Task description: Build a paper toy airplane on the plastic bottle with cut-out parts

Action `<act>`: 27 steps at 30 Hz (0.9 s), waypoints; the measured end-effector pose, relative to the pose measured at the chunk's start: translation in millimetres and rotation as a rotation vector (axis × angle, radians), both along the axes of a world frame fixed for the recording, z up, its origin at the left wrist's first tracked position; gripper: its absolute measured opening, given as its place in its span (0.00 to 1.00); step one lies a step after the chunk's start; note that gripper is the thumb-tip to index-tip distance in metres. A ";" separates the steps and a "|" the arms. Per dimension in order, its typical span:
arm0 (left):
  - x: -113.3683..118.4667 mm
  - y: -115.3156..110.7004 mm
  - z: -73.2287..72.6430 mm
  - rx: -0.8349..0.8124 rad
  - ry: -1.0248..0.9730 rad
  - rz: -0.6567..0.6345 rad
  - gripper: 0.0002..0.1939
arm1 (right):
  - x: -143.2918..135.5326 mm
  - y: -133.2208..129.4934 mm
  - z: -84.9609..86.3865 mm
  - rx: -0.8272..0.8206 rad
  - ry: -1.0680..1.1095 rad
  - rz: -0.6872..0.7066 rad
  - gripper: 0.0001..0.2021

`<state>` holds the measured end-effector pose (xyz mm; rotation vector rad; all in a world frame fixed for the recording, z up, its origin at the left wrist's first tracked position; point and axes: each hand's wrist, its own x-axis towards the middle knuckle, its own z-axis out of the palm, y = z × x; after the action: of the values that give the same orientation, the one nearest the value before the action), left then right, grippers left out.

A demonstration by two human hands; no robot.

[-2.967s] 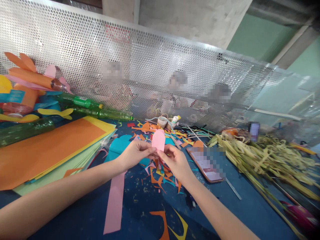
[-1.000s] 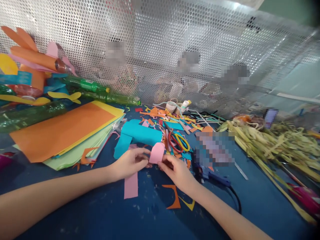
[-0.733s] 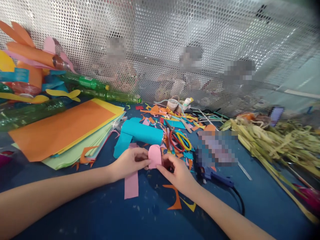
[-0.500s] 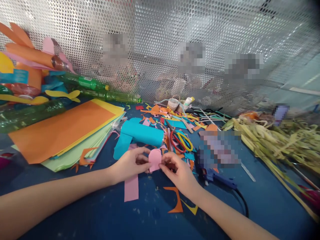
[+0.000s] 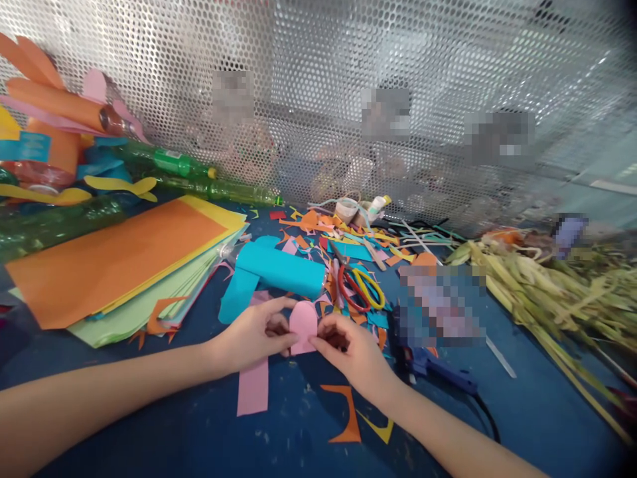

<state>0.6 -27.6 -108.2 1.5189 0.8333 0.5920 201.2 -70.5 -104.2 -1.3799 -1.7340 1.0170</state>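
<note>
Lowered since earlier: round-topped pink paper piece [image 5: 303, 318], matte, pinched by left hand [image 5: 255, 335] and right hand [image 5: 357, 346].

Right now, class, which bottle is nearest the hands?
The blue-wrapped bottle, just beyond the left hand; the green bottles and orange-wrapped one are farther off.

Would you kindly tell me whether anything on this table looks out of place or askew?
Yes: paper scraps lie strewn across the middle of the table, scissors among them, and the paper stack is unevenly fanned, so both look untidy. The pink paper piece held by the left hand and right hand shows no visible damage.
</note>
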 end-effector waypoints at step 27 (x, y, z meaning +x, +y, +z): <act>0.7 0.9 8.9 -0.055 -0.055 -0.030 0.11 | 2.0 0.1 -4.3 -0.035 0.324 -0.025 0.05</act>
<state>1.3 -26.7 -99.3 1.4568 0.7774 0.5815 203.2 -70.5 -108.5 -1.1791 -1.4620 1.1893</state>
